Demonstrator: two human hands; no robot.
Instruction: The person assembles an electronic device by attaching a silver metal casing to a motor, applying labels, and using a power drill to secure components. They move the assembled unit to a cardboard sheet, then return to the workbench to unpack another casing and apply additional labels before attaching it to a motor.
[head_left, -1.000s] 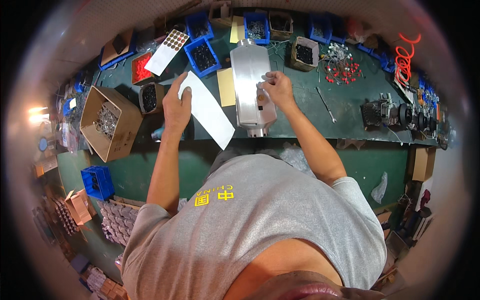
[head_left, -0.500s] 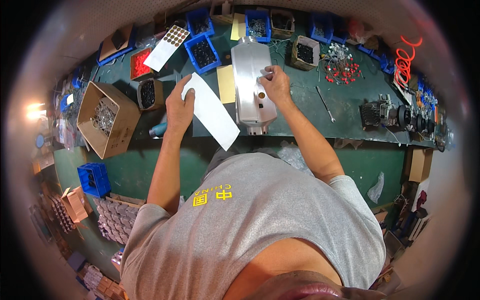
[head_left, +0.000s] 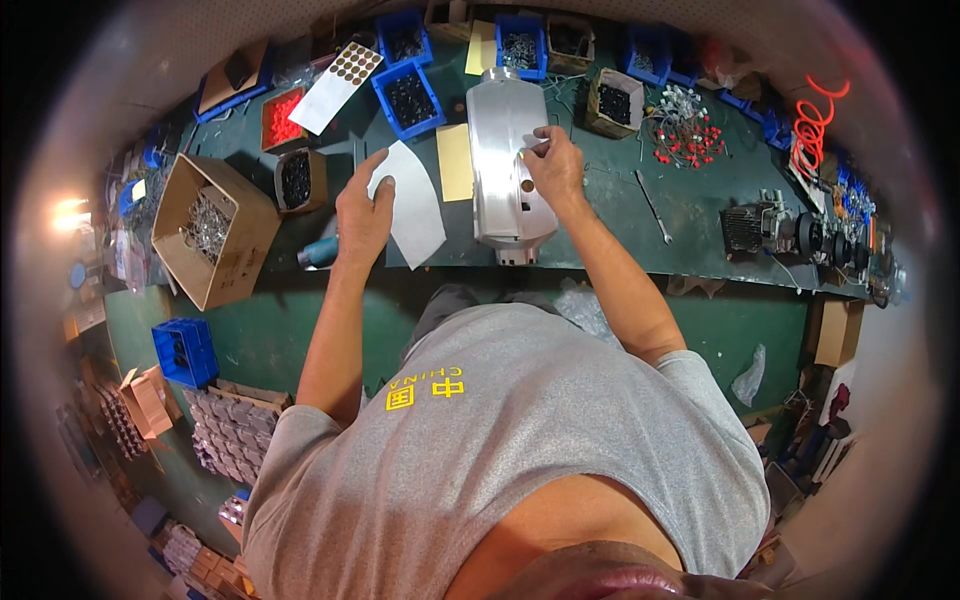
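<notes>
My left hand (head_left: 366,210) pinches a white paper sheet (head_left: 414,205) by its left edge, thumb on top. The sheet curves above the bench, just left of a silver metal housing (head_left: 497,130). That housing lies lengthwise toward me, with a short round pipe end at the far side. A small round brown sticker (head_left: 527,186) and a dark square hole show on its right flank. Over this flank my right hand (head_left: 557,165) has its thumb and fingertips pressed together. Something small and pale shows at the fingertips, too small to name.
Beside the sheet lies a yellow card (head_left: 455,165). A white sheet of round brown stickers (head_left: 338,88) rests on the red-parts box. Blue bins (head_left: 410,100) line the back; a large carton (head_left: 243,240) stands left. A wrench (head_left: 654,207) and a motor unit (head_left: 770,228) lie right.
The white sheet in my left hand has tipped and curled, its lower end drawing up and back from the bench edge. My right hand stays at the housing's flank with little movement.
</notes>
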